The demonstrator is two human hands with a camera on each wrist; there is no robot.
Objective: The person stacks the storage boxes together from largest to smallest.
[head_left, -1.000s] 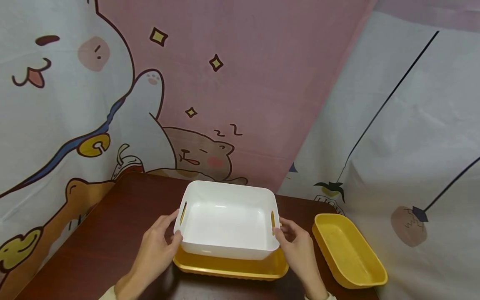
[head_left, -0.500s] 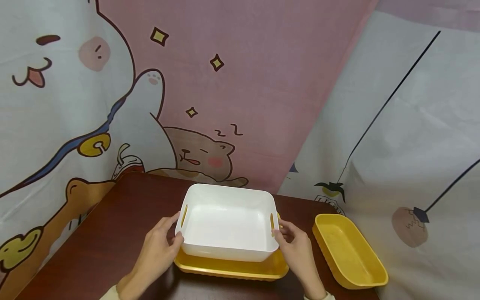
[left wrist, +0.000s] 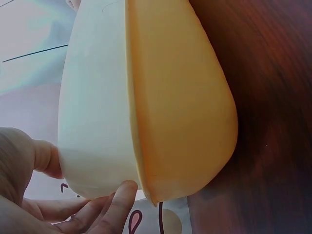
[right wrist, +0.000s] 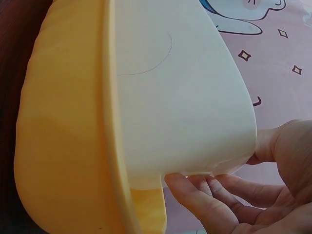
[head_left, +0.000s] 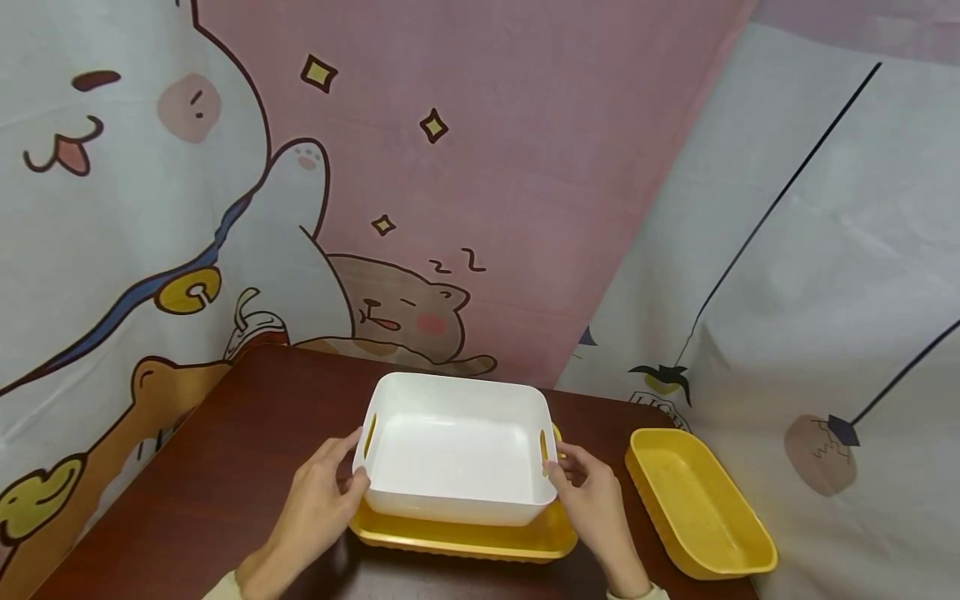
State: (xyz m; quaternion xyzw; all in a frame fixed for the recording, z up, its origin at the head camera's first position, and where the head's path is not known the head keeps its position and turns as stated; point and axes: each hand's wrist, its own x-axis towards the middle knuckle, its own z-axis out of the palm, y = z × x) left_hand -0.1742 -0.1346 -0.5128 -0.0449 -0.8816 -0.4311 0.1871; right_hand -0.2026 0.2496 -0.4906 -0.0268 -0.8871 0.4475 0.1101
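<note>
Because the left hand [head_left: 318, 496] and the right hand [head_left: 595, 500] grip its two short ends, a white rectangular plastic bin with slotted handles [head_left: 457, 454] is held at the lower centre of the frame, open side up.

Beneath it: one yellow rectangular plastic tray with rounded corners [head_left: 461, 540], its near edge showing below the bin. The wrist views show the bin's wall passing behind the tray's rim; whether its base touches the tray's floor cannot be told.

Grip: thumbs at the near corners of the bin, fingers curled against the outside of each end; neither hand released.

Apart, lower right of the frame: a second yellow rectangular tray [head_left: 697, 500], slanted, on the dark reddish-brown table [head_left: 247, 417]. Behind: a pink and white cartoon-printed cloth [head_left: 525, 167].

Risks, as judged: uneven lowering could tilt the bin and catch its base on the tray's rim; sideways pressure could slide the tray; fingers low on the ends could be pinched between bin and rim.
</note>
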